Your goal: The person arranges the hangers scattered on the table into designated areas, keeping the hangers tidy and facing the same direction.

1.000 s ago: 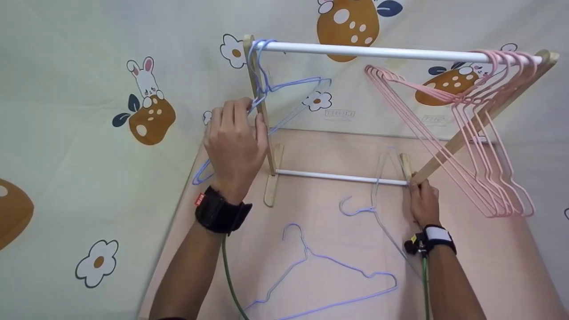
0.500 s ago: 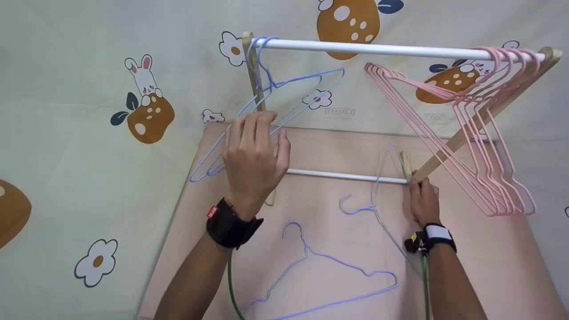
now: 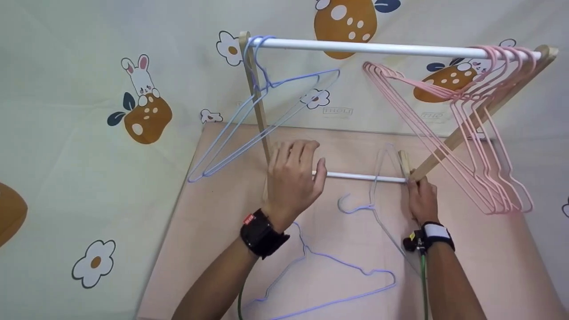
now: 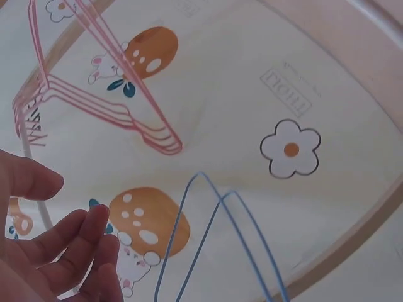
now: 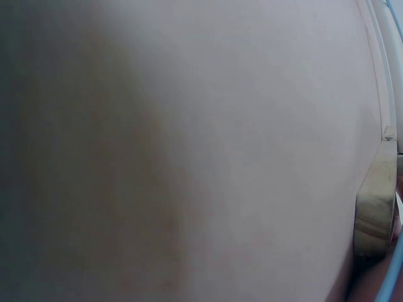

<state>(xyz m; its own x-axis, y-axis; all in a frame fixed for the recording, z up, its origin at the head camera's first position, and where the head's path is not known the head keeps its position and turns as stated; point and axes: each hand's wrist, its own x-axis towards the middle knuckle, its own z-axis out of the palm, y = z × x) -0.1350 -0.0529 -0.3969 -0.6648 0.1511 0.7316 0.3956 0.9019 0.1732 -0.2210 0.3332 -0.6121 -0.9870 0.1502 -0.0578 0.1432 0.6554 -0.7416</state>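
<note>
My left hand (image 3: 295, 178) is in front of the lower white bar (image 3: 355, 176) of a small clothes rack, fingers loosely bent with nothing between them. In the left wrist view the same hand (image 4: 63, 251) shows a gap between thumb and fingers. Two blue wire hangers (image 3: 235, 120) hang at the left end of the rack's top bar (image 3: 373, 47). My right hand (image 3: 423, 200) grips the foot of the rack's right wooden upright (image 3: 462, 129). Its fingers are partly hidden. Two more blue hangers lie on the table, one flat (image 3: 338, 266) and one (image 3: 375, 209) beside my right hand.
Several pink hangers (image 3: 484, 155) hang bunched at the right end of the top bar. A pink-covered table (image 3: 200, 249) lies beneath. Behind it is a pale cloth (image 3: 58, 155) printed with rabbits and flowers. A green cable (image 3: 423, 284) trails from the right wrist.
My left hand has come away from the blue hangers at the left upright, moving down and right. The two hung blue hangers are now fully let go. My right hand stays in place.
</note>
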